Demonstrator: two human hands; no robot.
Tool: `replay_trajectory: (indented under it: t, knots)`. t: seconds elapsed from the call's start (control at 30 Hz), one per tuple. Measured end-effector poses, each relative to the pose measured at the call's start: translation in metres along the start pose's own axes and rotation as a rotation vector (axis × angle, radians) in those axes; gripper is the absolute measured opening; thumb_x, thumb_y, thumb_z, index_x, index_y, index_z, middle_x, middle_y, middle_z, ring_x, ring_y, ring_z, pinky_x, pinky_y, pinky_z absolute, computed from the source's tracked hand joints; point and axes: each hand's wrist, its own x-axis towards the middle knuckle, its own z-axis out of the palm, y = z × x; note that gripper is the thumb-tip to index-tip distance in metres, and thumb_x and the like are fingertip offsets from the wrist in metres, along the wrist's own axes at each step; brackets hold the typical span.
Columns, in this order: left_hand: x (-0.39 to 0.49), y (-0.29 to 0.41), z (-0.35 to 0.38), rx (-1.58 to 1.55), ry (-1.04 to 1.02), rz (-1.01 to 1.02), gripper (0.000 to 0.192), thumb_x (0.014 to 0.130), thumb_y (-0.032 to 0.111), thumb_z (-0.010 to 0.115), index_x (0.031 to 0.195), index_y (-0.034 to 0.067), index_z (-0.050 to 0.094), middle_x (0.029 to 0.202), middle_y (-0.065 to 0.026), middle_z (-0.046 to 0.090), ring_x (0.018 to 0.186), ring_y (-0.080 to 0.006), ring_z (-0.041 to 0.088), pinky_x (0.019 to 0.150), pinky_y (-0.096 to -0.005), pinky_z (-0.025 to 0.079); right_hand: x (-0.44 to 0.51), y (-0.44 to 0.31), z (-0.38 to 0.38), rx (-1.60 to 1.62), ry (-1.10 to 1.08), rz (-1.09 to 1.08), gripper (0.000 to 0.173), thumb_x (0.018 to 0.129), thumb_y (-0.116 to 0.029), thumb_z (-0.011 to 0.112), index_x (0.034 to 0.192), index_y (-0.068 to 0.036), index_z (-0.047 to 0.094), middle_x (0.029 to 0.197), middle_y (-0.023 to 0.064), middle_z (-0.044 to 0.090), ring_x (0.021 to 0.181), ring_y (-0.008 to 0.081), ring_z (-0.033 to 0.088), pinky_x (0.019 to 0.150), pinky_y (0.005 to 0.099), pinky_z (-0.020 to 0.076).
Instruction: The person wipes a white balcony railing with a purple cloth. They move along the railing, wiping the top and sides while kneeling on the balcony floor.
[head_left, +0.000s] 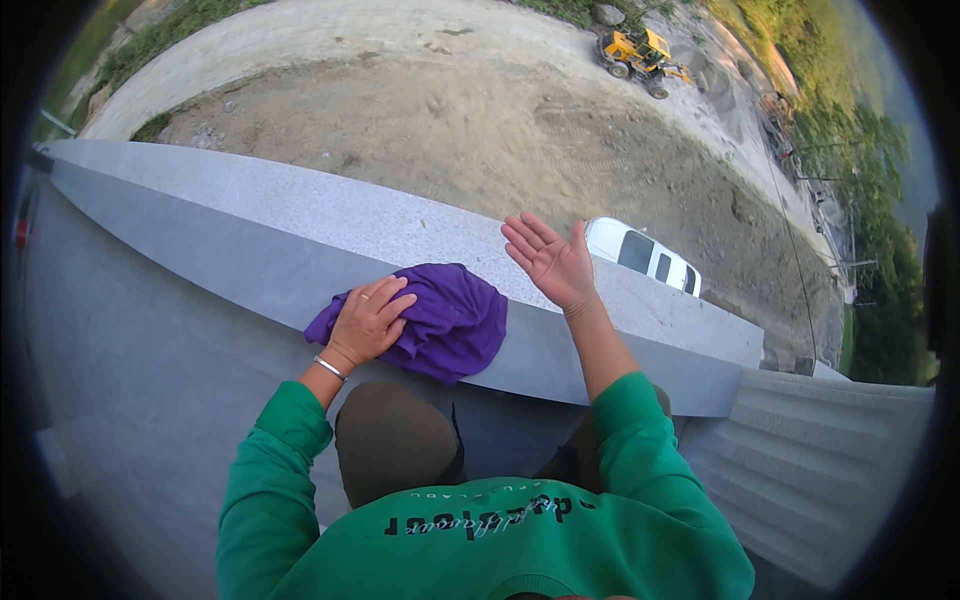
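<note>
A crumpled purple cloth (457, 322) lies on the grey stone ledge (262, 262), draping over its near edge. My left hand (369, 319) rests on the cloth's left part, fingers bent, with a ring on one finger and a silver bangle on the wrist; whether it grips the fabric I cannot tell. Raised over the ledge to the right of the cloth, my right hand (553, 262) shows its palm, fingers extended and thumb apart, holding nothing.
Beyond the ledge lies a dirt yard (450, 135) far below, with a white vehicle (641, 255) and a yellow wheel loader (641, 60). A ribbed pale surface (817, 450) adjoins the ledge's right end. My knees are close to its near side.
</note>
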Motion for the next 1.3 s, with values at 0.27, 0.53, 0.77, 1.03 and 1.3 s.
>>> replay_trajectory:
  t: [0.27, 0.53, 0.77, 1.03, 1.3]
  knots:
    - [-0.001, -0.002, 0.001, 0.001, 0.018, 0.01, 0.045, 0.078, 0.013, 0.067, 0.122, 0.014, 0.059, 0.133, -0.0095, 0.055, 0.122, -0.0288, 0.053, 0.099, -0.0417, 0.042, 0.033, 0.017, -0.012, -0.242, 0.199, -0.165, 0.047, 0.102, -0.034, 0.049, 0.127, 0.006, 0.05, 0.116, 0.0172, 0.063, 0.107, 0.0256, 0.062, 0.094, 0.0355, 0.0508]
    - [-0.01, -0.009, 0.007, 0.004, 0.164, -0.03, 0.044, 0.091, 0.03, 0.06, 0.128, 0.008, 0.052, 0.133, -0.0119, 0.054, 0.121, -0.0299, 0.052, 0.1, -0.0455, 0.039, -0.011, 0.139, 0.027, -2.049, -0.093, -0.417, 0.065, 0.087, -0.048, 0.063, 0.137, -0.009, 0.048, 0.138, 0.0275, 0.045, 0.131, 0.042, 0.041, 0.109, 0.0518, 0.0307]
    - [-0.019, -0.021, 0.009, 0.001, 0.407, -0.154, 0.037, 0.098, 0.027, 0.049, 0.129, 0.005, 0.05, 0.13, -0.0152, 0.055, 0.12, -0.0322, 0.052, 0.103, -0.045, 0.034, 0.008, 0.148, 0.003, -2.173, -0.166, -0.606, 0.055, 0.082, -0.037, 0.064, 0.131, -0.014, 0.055, 0.139, 0.0245, 0.042, 0.135, 0.0389, 0.035, 0.112, 0.0551, 0.0213]
    - [-0.023, -0.058, 0.001, 0.384, 0.253, -0.513, 0.04, 0.095, 0.023, 0.053, 0.132, 0.009, 0.049, 0.139, -0.0098, 0.048, 0.132, -0.028, 0.04, 0.109, -0.048, 0.026, -0.021, 0.054, -0.032, -2.151, -0.017, -0.411, 0.029, 0.079, -0.018, 0.06, 0.106, -0.013, 0.07, 0.103, 0.0088, 0.062, 0.105, 0.0295, 0.057, 0.088, 0.0451, 0.0428]
    - [-0.025, -0.075, 0.02, 0.503, 0.157, -0.705, 0.044, 0.091, 0.026, 0.059, 0.132, 0.011, 0.05, 0.138, -0.0104, 0.045, 0.135, -0.03, 0.036, 0.11, -0.0549, 0.024, -0.044, 0.006, -0.05, -1.96, 0.199, 0.242, 0.059, 0.092, -0.05, 0.048, 0.133, -0.008, 0.053, 0.121, 0.021, 0.063, 0.115, 0.0372, 0.059, 0.096, 0.0431, 0.0455]
